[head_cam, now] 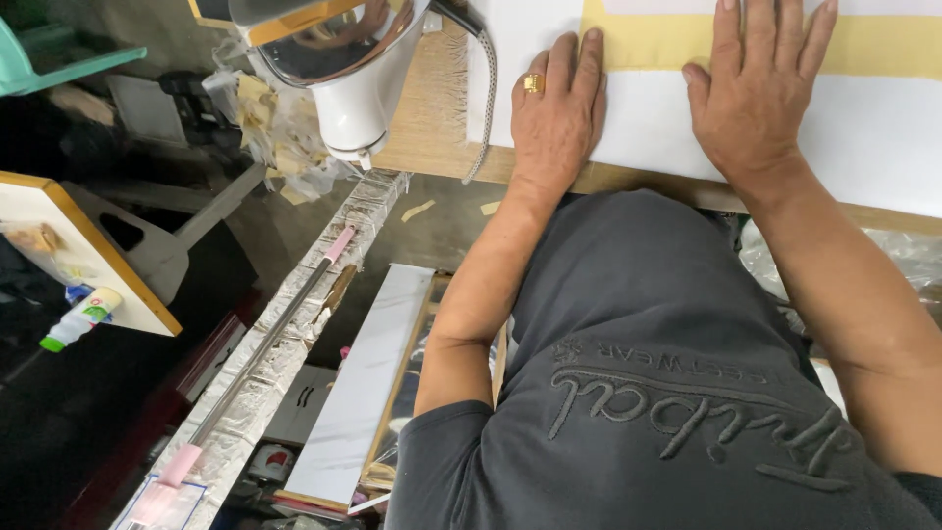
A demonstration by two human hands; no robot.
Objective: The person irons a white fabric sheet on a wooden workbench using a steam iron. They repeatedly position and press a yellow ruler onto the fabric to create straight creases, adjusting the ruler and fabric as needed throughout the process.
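My left hand [555, 113], with a gold ring on one finger, lies flat with its fingers close together on a white sheet [648, 128] on the wooden table. My right hand [758, 83] presses flat, fingers slightly spread, where the white sheet meets a pale yellow strip [883, 44] running across it. Neither hand grips anything. My dark grey shirt [657, 393] fills the lower right.
A white iron [353, 69] with a braided cord [488, 88] sits at the table's left end. The wooden table edge [442, 157] runs below my hands. Lower left: a foil-wrapped board [285, 334] with a metal rod, a small shelf [88, 250], a bottle [78, 319], and floor clutter.
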